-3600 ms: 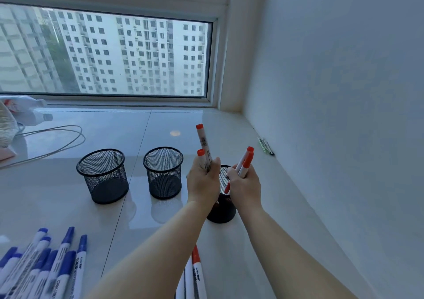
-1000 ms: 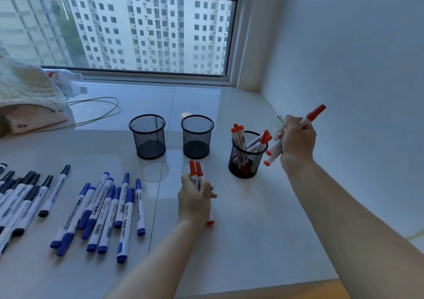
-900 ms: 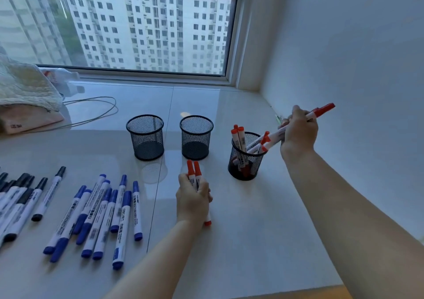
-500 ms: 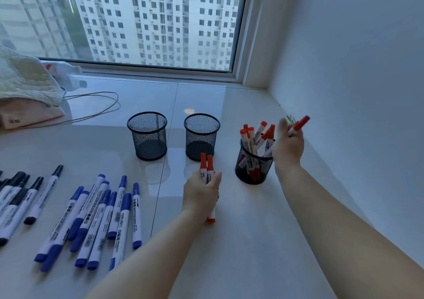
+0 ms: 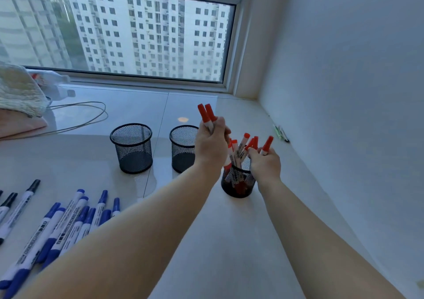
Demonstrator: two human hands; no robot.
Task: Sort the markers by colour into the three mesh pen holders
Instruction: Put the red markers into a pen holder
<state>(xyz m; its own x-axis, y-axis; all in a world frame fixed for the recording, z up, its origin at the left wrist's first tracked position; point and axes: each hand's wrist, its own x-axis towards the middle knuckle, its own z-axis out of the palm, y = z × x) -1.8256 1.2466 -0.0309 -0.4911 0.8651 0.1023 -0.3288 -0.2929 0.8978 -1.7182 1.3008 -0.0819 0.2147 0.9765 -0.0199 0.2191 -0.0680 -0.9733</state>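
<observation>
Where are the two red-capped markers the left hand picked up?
In the left hand, caps up, raised beside the right-most black mesh pen holder.

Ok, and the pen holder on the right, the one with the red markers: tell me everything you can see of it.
The right pen holder is a small round cup of black wire mesh with a solid rim and base, standing upright on the pale glossy sill, nearest the wall. Several red-capped markers lean inside it, caps up. The right hand sits at its far rim, pinching one red marker; whether it touches the mesh is unclear.
</observation>
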